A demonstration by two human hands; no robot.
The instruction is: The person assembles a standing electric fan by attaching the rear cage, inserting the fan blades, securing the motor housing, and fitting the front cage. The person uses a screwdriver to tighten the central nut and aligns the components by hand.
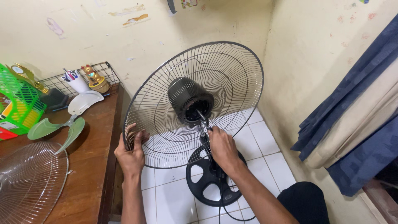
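Our left hand [132, 152] grips one round wire fan guard's [232, 74] rim; right hand [222, 147] pinches its wires by one black motor [190, 99].

Even indoor light, soft shadows beneath the desk [89, 161], sharp focus, wide-angle bending at edges

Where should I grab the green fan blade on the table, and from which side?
Probably take the fan blade at its central hub, coming from above. It lies flat on the wooden table, and its three thin vanes look flexible; the front grille crowds the near side.
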